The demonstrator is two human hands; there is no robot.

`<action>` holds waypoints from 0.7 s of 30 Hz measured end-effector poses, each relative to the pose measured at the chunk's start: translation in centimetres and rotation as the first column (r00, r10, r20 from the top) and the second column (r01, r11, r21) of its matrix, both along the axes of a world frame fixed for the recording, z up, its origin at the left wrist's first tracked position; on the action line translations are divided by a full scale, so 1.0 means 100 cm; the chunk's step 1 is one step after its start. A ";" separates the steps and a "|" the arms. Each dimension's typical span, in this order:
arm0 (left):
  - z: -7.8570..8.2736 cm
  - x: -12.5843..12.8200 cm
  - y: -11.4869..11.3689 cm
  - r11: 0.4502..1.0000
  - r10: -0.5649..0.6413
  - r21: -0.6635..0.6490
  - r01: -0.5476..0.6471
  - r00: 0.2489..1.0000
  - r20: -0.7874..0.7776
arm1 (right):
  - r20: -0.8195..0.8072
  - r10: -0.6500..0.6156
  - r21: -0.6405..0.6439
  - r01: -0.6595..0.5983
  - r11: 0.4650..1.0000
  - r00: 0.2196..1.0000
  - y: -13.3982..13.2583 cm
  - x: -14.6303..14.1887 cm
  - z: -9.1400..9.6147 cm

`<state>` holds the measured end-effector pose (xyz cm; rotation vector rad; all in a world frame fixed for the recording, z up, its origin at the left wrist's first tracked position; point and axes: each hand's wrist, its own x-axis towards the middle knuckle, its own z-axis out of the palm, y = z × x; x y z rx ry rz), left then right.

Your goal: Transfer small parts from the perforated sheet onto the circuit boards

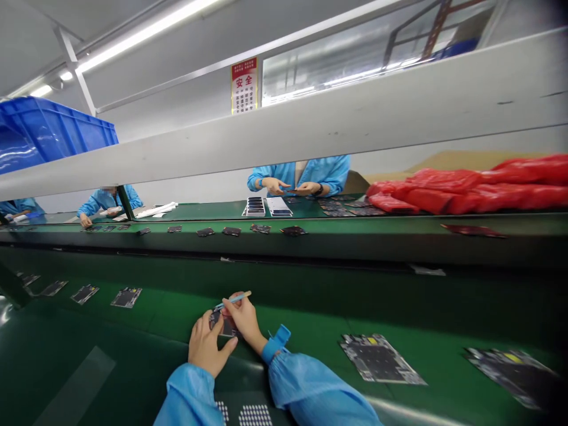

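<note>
1. The left hand (207, 348) is curled, its fingers closed around the edge of a small dark circuit board (225, 324), with the thumb side facing the wearer. The board is gripped low over the green belt, and its lower edge appears to be close to the rubbery surface.
2. The right hand (245, 322) is nearly closed in a pen grip around a slim pale stick (235, 299) with a blue end. The stick tilts across the top of the board, and its blue end is near the board's surface. The exact point of contact is hidden by the fingers.
3. Both forearms reach forward from loose, shiny blue sleeves (310, 381), which are gathered at the wrists. A blue strap (277, 343) wraps the right wrist.
4. Flat, dark circuit boards (377, 358) with speckled metal parts and yellow patches lie apart on the smooth green belt (146, 331). Some are to the right of the hands, and others are in a row to the left.
5. Past a long pale beam (337, 121), a second green belt (399, 239) carries more dark boards. A co-worker's hands (290, 187) hold something small over the far tabletop (213, 210), beside two white trays (266, 207). Crumpled red plastic bags (465, 190) lie to the right, and a ribbed blue plastic crate (53, 133) sits high on the left.
</note>
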<state>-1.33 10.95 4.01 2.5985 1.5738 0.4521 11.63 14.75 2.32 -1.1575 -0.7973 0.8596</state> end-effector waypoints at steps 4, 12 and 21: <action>0.003 0.001 -0.002 0.999 -0.046 0.010 0.046 0.999 -0.007 | 0.017 -0.009 0.011 0.009 1.000 1.000 -0.004 0.004 0.001; -0.001 0.009 -0.005 0.991 -0.118 0.056 0.120 0.992 -0.050 | 0.012 -0.013 0.023 0.012 1.000 1.000 -0.011 0.017 0.002; -0.001 0.024 -0.009 0.987 -0.149 0.057 0.153 0.986 -0.074 | -0.076 -0.051 0.013 0.053 0.999 0.996 -0.018 0.030 0.007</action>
